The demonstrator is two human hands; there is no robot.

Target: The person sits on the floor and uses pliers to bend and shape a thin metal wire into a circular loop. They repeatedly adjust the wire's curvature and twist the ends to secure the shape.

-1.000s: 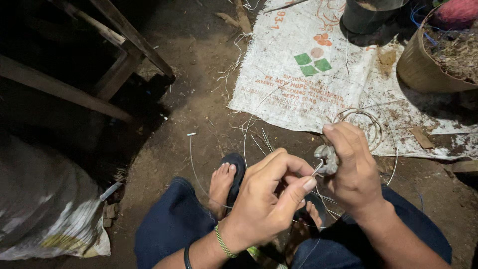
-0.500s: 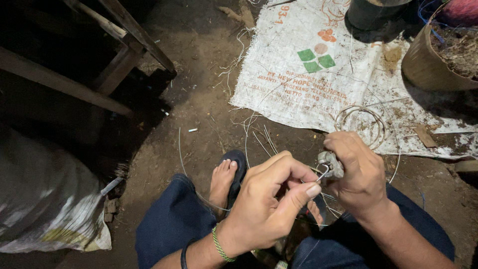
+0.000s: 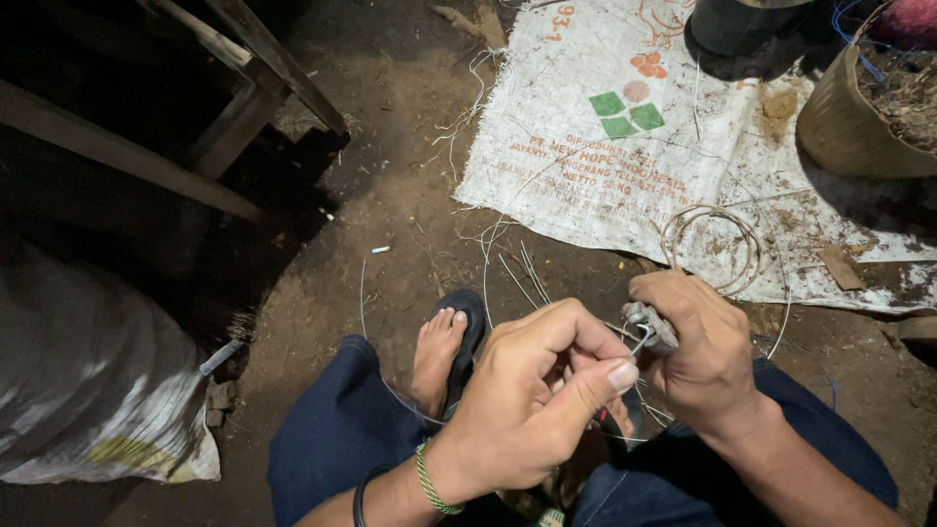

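The dirt floor [image 3: 390,205] takes up most of the view, with a white woven sack [image 3: 625,166] spread flat across its upper right and a bulging sack [image 3: 88,390] slumped at the lower left beside dark timber framing [image 3: 224,107]. A basket [image 3: 859,127] of dry litter and a dark pot [image 3: 742,24] stand at the far edge of the flat sack, well apart from the hands. The person sits with knees apart, a bare foot [image 3: 439,356] in a sandal between them. A coil [image 3: 712,244] of thin wire lies on the flat sack just beyond the right hand, and loose strands arc over the floor and across the lap. The right hand [image 3: 708,356] is closed on pliers [image 3: 649,327]; the left hand [image 3: 542,395] pinches the wire [image 3: 639,342] at the plier tips between thumb and forefinger. Judging from this, the work looks early or midway: one small loop is being bent at the tips, no finished piece shows, and most wire is still unformed. Nothing blocks the hands, though the stray strands near the lap could tangle.
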